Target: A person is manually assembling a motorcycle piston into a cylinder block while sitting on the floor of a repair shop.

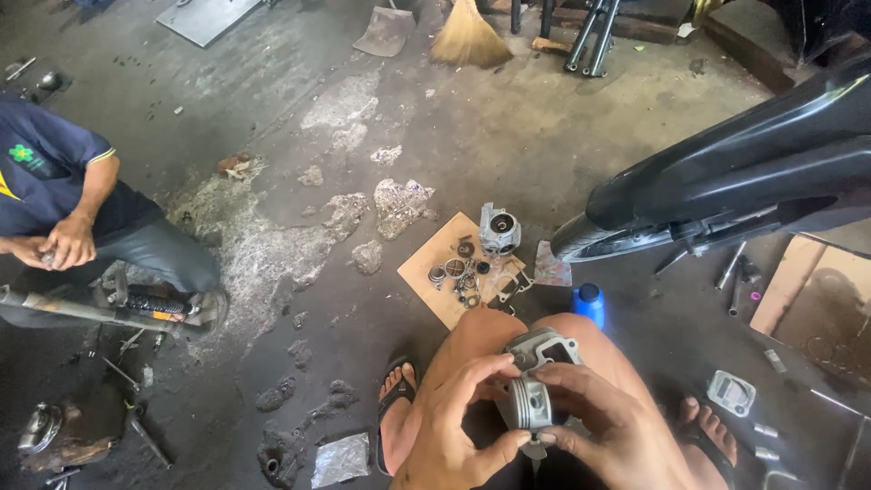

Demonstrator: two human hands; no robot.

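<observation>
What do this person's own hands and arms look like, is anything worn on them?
Both are bare. The left hand and right hand wear no gloves, and no rings, watch or sleeves show in view. The fingers look smudged with dark grime. Only the hands and wrists show at the bottom edge; the arms above them lie outside the picture.

Dull grey cast-metal piston (529, 404) — smooth sides; glossy black plastic fairing (744, 172); rough, stained concrete floor (299, 299) — matt cardboard sheet (435, 263).
</observation>
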